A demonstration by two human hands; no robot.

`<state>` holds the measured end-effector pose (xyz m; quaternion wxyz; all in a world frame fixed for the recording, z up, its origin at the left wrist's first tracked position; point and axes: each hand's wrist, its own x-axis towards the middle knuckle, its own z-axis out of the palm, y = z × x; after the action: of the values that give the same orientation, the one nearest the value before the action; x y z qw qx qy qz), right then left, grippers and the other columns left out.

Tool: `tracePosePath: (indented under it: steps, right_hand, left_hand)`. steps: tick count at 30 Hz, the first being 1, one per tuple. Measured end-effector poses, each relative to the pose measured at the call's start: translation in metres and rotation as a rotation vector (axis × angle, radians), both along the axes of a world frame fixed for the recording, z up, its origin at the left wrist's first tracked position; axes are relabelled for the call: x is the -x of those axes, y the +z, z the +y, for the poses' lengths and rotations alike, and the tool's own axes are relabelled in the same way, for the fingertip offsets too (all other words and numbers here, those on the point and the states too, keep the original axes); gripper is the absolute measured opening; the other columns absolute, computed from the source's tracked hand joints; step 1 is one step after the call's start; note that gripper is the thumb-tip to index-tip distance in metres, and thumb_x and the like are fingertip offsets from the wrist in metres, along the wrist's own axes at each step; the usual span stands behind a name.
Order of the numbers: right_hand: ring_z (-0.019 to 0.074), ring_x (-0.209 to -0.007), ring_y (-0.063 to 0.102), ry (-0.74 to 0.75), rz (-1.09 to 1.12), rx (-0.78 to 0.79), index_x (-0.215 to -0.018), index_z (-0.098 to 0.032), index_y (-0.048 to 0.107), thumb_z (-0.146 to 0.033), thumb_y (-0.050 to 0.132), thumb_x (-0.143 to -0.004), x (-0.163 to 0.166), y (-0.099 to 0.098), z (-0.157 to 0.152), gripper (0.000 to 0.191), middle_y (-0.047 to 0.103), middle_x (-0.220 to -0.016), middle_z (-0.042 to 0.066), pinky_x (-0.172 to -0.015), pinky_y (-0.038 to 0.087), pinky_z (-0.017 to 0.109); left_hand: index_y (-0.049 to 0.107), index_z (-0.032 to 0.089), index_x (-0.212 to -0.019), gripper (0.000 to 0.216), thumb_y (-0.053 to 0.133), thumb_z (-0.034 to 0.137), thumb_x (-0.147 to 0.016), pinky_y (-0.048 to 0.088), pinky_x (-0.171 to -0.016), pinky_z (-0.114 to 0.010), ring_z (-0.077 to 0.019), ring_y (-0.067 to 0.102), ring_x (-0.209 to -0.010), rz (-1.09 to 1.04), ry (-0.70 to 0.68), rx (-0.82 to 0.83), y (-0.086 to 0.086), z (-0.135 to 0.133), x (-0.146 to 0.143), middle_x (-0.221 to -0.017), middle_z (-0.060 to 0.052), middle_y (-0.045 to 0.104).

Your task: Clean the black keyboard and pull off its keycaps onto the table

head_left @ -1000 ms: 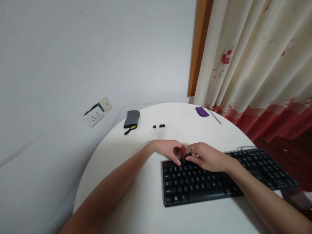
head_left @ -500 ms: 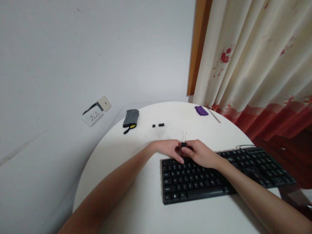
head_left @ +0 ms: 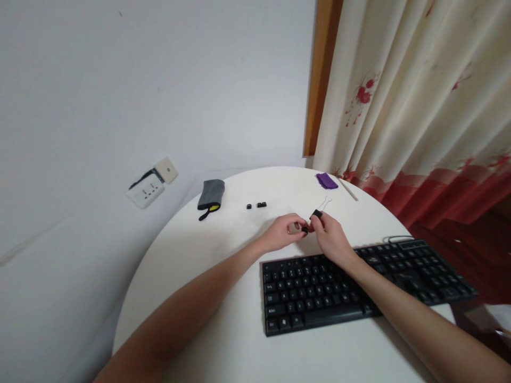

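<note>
A black keyboard (head_left: pixel 359 290) lies on the round white table (head_left: pixel 223 250). Just beyond its top edge both my hands are raised and meet. My right hand (head_left: pixel 331 239) is closed on a black binder clip (head_left: pixel 317 214) whose wire handles stick up and to the right. My left hand (head_left: pixel 284 232) pinches a small black keycap (head_left: pixel 304 230) right beside the clip. Three loose black keycaps (head_left: pixel 257 205) rest on the table farther back.
A grey pouch with a yellow tab (head_left: pixel 209 195) lies at the table's far left. A purple cloth (head_left: pixel 327 181) and a thin stick (head_left: pixel 348 190) sit at the far right, by the curtain (head_left: pixel 411 96). A wall socket (head_left: pixel 148 183) is on the left wall.
Both hands have lifted off the keyboard and moved away from me. The binder clip has swung so its handles point up and right, and a keycap now sits in my left fingers.
</note>
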<state>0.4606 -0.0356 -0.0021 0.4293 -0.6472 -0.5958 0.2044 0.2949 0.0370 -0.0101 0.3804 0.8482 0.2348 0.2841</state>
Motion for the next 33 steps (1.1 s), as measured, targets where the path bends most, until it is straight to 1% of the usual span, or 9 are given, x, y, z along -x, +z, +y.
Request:
tracePosePath:
  steps: [4, 7, 9, 14, 18, 25, 29, 33]
  right_hand:
    - [0.0204, -0.073, 0.066, -0.020, 0.018, 0.043, -0.083, -0.019, 0.058, -0.034, 0.042, -0.096, 0.000, -0.005, 0.003, 0.025, 0.070, -0.077, 0.007, -0.070, 0.045, 0.030]
    - [0.0204, -0.074, 0.067, -0.011, 0.052, 0.060, -0.086, -0.019, 0.058, -0.033, 0.042, -0.096, 0.000, -0.008, 0.004, 0.024, 0.071, -0.079, 0.007, -0.069, 0.047, 0.030]
    - [0.0209, -0.075, 0.069, 0.004, 0.080, 0.060, -0.089, -0.019, 0.057, -0.034, 0.041, -0.096, -0.001, -0.010, 0.005, 0.023, 0.071, -0.081, 0.008, -0.067, 0.048, 0.029]
    - [0.0218, -0.077, 0.070, 0.021, 0.134, 0.053, -0.089, -0.019, 0.056, -0.033, 0.041, -0.096, -0.001, -0.012, 0.006, 0.021, 0.072, -0.082, 0.009, -0.064, 0.050, 0.029]
    - [0.0219, -0.078, 0.071, 0.029, 0.142, 0.053, -0.089, -0.019, 0.055, -0.032, 0.042, -0.095, -0.001, -0.013, 0.007, 0.020, 0.072, -0.082, 0.009, -0.065, 0.051, 0.030]
    - [0.0209, -0.077, 0.069, 0.050, 0.112, 0.005, -0.088, -0.020, 0.055, -0.034, 0.041, -0.096, -0.002, -0.020, 0.010, 0.022, 0.071, -0.082, 0.008, -0.068, 0.053, 0.031]
    - [0.0219, -0.080, 0.070, 0.046, 0.146, 0.006, -0.089, -0.021, 0.054, -0.036, 0.041, -0.096, -0.002, -0.023, 0.011, 0.021, 0.071, -0.083, 0.008, -0.070, 0.054, 0.033]
    - [0.0231, -0.083, 0.071, 0.059, 0.171, 0.012, -0.089, -0.021, 0.053, -0.035, 0.041, -0.095, -0.002, -0.023, 0.012, 0.020, 0.071, -0.084, 0.009, -0.071, 0.054, 0.034]
  left_hand:
    - [0.068, 0.018, -0.106, 0.026, 0.068, 0.014, -0.081, 0.048, -0.080, -0.029, -0.0168, 0.060, -0.088, -0.015, 0.010, -0.164, -0.007, 0.004, 0.000, -0.096, -0.005, 0.068]
    - [0.065, 0.021, -0.112, 0.032, 0.069, 0.015, -0.082, 0.048, -0.084, -0.032, -0.0179, 0.060, -0.091, -0.004, 0.026, -0.244, -0.008, 0.005, 0.002, -0.098, -0.004, 0.069]
    - [0.064, 0.022, -0.112, 0.030, 0.069, 0.015, -0.083, 0.048, -0.085, -0.032, -0.0183, 0.059, -0.093, -0.002, 0.032, -0.284, -0.008, 0.004, 0.003, -0.099, -0.004, 0.068]
    - [0.063, 0.021, -0.102, 0.017, 0.067, 0.018, -0.086, 0.049, -0.082, -0.031, -0.0181, 0.058, -0.092, 0.005, 0.045, -0.323, -0.007, 0.003, 0.004, -0.096, -0.003, 0.066]
    - [0.063, 0.021, -0.102, 0.017, 0.067, 0.017, -0.086, 0.050, -0.082, -0.032, -0.0178, 0.059, -0.091, 0.004, 0.037, -0.343, -0.008, 0.004, 0.005, -0.095, -0.003, 0.066]
    - [0.064, 0.020, -0.101, 0.010, 0.062, 0.019, -0.090, 0.050, -0.087, -0.036, -0.0196, 0.059, -0.095, -0.007, -0.016, -0.448, -0.008, 0.009, 0.004, -0.099, -0.005, 0.069]
    - [0.065, 0.020, -0.102, 0.011, 0.059, 0.020, -0.092, 0.050, -0.090, -0.039, -0.0199, 0.060, -0.098, -0.002, -0.062, -0.517, -0.007, 0.011, 0.004, -0.101, -0.005, 0.070]
    - [0.066, 0.020, -0.106, 0.016, 0.055, 0.021, -0.095, 0.050, -0.089, -0.039, -0.0201, 0.061, -0.098, 0.041, -0.059, -0.601, -0.007, 0.011, 0.005, -0.103, -0.006, 0.071]
